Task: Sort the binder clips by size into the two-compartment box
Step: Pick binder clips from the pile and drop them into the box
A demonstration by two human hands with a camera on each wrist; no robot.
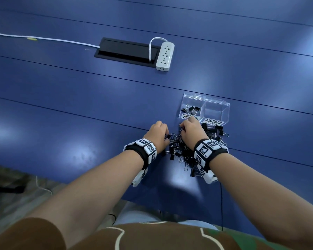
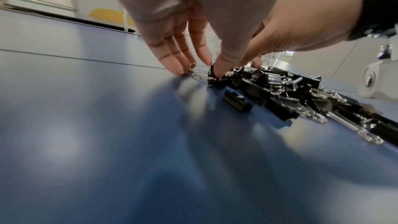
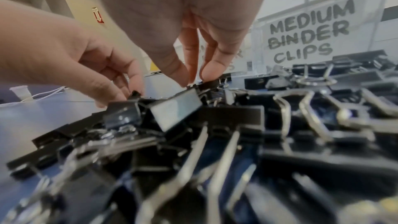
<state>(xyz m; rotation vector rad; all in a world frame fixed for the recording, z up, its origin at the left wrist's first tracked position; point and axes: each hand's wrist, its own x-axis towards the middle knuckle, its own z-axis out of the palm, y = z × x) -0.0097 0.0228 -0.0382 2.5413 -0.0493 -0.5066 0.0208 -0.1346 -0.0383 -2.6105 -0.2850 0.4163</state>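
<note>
Picking step: my left hand (image 2: pixel 193 28) pinches a small binder clip (image 2: pixel 212 71) at the pile (image 1: pixel 186 152) edge. My right hand (image 3: pixel 193 28) pinches another (size unclear). Next, I'd judge, a lift to the matching compartment of the clear box (image 1: pixel 205 110).

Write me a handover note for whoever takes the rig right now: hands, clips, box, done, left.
Left hand: pinching a small clip at the pile's left edge.
Right hand: fingertips pinching a clip at the pile's far side, by the box.
Pile: mixed clips on the table, in front of the box.
Done: a few clips in the small compartment; the medium compartment looks empty.
Left: nearly the whole pile.
</note>
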